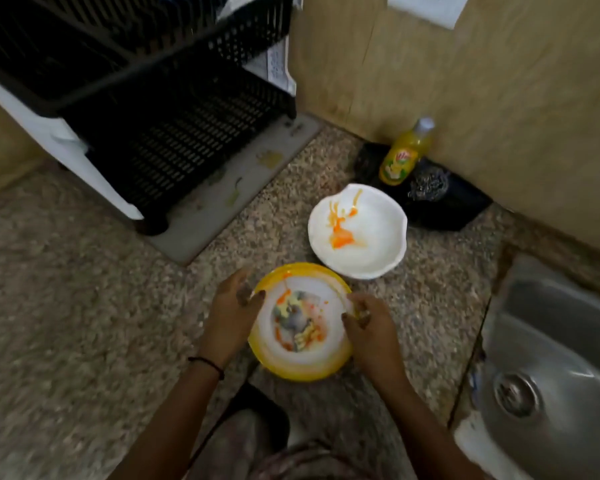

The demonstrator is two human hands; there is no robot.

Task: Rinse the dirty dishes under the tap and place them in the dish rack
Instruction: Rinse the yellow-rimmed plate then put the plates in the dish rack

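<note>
A yellow-rimmed plate (300, 362) smeared with orange and grey food lies on the speckled counter in front of me. My left hand (232, 313) is at its left rim, thumb and fingers on the edge. My right hand (368, 327) grips the right rim with curled fingers. Just behind the plate stands a white bowl (371, 251) with orange sauce streaks. The black plastic dish rack (174, 133) stands at the upper left on a grey mat. The steel sink (555, 358) lies at the right; no tap is in view.
A yellow dish soap bottle (404, 154) stands against the tan wall (499, 98), beside a steel scrubber (428, 183) on a black tray. The grey drying mat (229, 202) lies under the rack. The counter's front edge is near my body.
</note>
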